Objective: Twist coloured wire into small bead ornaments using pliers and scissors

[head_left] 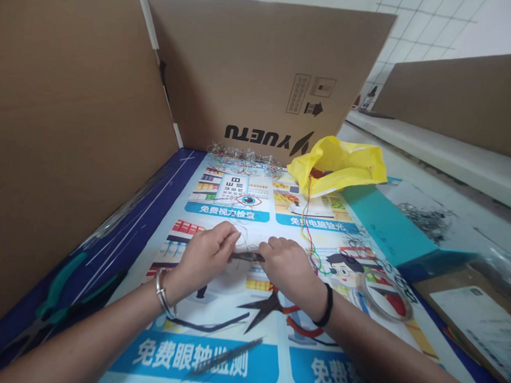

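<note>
Dark slender tool (pixel 248 256): between both hands, long axis crosswise
Right hand (pixel 286 267): closed around its right end
Left hand (pixel 208 256): fingertips pinched at its left end, apparently on thin wire (pixel 247 234)

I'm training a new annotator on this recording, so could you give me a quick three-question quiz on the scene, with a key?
1. Multiple choice: What does the right hand hold?
A) a yellow bag
B) a dark metal tool
C) a roll of tape

2. True or false: A silver bangle is on the wrist of the left hand.

3. Short answer: Which word, in large black letters, stands upside down on the cardboard panel facing the person?

Key:
1. B
2. True
3. YUETU
</note>
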### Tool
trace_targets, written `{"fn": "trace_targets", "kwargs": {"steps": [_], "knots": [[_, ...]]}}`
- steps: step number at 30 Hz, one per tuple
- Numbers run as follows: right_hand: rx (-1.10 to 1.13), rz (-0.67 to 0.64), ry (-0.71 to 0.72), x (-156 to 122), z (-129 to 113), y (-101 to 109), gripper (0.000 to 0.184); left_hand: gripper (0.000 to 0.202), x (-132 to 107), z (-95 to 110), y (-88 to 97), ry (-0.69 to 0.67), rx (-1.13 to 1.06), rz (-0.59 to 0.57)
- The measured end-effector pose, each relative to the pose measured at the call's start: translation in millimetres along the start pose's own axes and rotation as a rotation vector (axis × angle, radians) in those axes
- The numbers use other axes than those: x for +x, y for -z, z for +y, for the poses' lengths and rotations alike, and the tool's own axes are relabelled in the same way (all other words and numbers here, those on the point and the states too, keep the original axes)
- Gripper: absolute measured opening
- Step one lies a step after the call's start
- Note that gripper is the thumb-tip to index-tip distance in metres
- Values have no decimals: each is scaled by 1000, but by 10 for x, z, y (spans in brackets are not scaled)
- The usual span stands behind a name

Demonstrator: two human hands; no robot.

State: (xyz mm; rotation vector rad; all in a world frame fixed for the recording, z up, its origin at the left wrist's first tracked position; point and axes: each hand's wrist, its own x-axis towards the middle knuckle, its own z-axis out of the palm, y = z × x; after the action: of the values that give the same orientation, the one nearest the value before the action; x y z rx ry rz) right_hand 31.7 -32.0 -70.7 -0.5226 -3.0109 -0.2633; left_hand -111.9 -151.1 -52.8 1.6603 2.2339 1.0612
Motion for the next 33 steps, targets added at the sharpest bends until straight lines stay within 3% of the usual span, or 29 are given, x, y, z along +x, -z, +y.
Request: {"fn": "trace_targets", "kwargs": {"steps": [7,12,14,17,21,24,29,33], "knots": [[29,-33,6,-6,-9,-14,9,23,-19,12,-12,-45,58,-11],[32,54,-32,27,28,-75,8,23,95,-48,88,84,-62,-90],[30,90,-48,41,63,-93,8,23,173,-161,162,171,-179,-97],[46,107,-64,53,119,-132,8,24,278,-411,267,277,-207,-195],[61,103,-68,63,156,-199,8,24,346,-731,319,266,-60,-227],[57,91,-74,69,161,-233,8,19,350,-851,295,245,11,-258],[69,113,-72,68,173,-283,9,18,349,-813,314,202,76,-303],[88,114,-82,66,184,-316,9,20,340,-675,412,98,269,-325]]}}
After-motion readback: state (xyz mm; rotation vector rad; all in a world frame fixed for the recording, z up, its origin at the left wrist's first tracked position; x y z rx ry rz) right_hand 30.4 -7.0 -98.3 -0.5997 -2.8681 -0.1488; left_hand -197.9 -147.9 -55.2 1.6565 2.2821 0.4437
